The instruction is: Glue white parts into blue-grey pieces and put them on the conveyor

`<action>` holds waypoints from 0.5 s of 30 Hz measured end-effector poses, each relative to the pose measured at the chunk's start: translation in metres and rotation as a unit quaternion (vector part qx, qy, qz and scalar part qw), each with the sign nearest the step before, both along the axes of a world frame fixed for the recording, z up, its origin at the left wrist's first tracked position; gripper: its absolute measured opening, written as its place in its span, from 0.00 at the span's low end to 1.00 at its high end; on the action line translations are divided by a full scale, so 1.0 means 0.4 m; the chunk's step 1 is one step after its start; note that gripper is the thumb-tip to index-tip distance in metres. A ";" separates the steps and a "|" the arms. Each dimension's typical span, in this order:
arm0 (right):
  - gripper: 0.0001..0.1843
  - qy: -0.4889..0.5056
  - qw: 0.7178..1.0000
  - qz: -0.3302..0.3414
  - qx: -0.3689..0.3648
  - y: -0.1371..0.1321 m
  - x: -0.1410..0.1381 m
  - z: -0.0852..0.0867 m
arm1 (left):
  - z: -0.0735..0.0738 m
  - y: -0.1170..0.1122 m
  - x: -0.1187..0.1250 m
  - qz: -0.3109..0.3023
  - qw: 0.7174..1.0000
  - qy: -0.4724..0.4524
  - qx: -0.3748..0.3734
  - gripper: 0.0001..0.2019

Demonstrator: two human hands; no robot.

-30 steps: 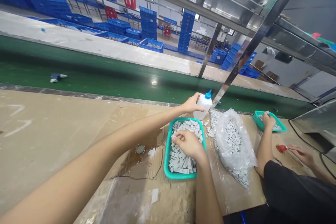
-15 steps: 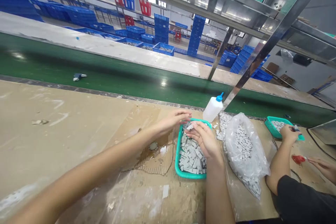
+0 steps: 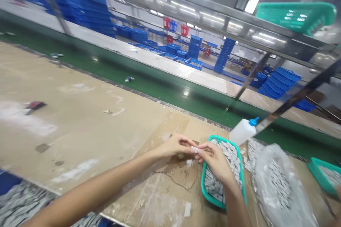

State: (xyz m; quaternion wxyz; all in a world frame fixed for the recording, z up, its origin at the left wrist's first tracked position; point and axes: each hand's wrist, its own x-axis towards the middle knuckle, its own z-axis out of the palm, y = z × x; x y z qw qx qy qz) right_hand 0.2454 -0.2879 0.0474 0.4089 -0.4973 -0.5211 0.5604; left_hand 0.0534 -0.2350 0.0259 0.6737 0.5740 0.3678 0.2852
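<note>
My left hand (image 3: pixel 176 146) and my right hand (image 3: pixel 215 159) meet just left of a teal tray (image 3: pixel 205 191) full of small grey-white parts. Both pinch one small white part (image 3: pixel 194 149) between their fingertips, above a stained patch of the cardboard-covered bench. A white squeeze bottle (image 3: pixel 242 132) with a blue cap stands behind the tray, leaning right.
A clear plastic bag (image 3: pixel 279 188) of the same parts lies right of the tray, and a second teal tray (image 3: pixel 323 177) sits at the far right. A green conveyor belt (image 3: pixel 149 85) runs behind the bench. A teal basket (image 3: pixel 294 16) rests on the steel shelf overhead. Blue crates fill the background.
My left hand let go of the bottle and came to the right hand. Both moved from over the tray to its left edge, now pinching one part. The view swung left; the neighbouring person is out of view.
</note>
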 end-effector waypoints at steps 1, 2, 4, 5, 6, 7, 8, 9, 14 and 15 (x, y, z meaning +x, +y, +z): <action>0.24 -0.030 1.000 0.004 0.002 0.005 -0.006 -0.005 | -0.008 0.005 -0.006 -0.001 1.000 -0.008 0.004 0.22; 0.25 -0.054 0.998 0.015 0.006 0.011 -0.011 -0.012 | -0.017 0.011 -0.011 0.000 1.000 -0.020 0.004 0.23; 0.27 -0.082 0.996 0.035 0.020 0.024 -0.021 -0.030 | -0.036 0.022 -0.019 0.003 0.999 -0.048 0.005 0.25; 0.28 -0.088 0.995 0.041 0.024 0.030 -0.025 -0.040 | -0.046 0.026 -0.023 0.004 0.998 -0.060 0.011 0.26; 0.29 -0.095 0.994 0.042 0.026 0.035 -0.028 -0.050 | -0.056 0.028 -0.027 0.004 0.997 -0.070 0.019 0.26; 0.29 -0.103 0.994 0.037 0.027 0.038 -0.030 -0.060 | -0.065 0.029 -0.031 0.004 0.997 -0.078 0.029 0.26; 0.30 -0.115 0.992 0.033 0.028 0.040 -0.030 -0.069 | -0.074 0.028 -0.035 0.004 0.996 -0.086 0.037 0.27; 0.29 -0.132 0.990 0.030 0.030 0.040 -0.028 -0.078 | -0.083 0.026 -0.038 0.008 0.995 -0.092 0.042 0.27; 0.24 -0.258 0.959 -0.040 0.106 0.028 -0.016 -0.122 | -0.111 0.034 -0.055 0.103 0.990 -0.050 0.084 0.27; 0.24 -0.276 0.952 -0.063 0.118 0.026 -0.016 -0.135 | -0.114 0.043 -0.062 0.140 0.984 -0.017 0.108 0.26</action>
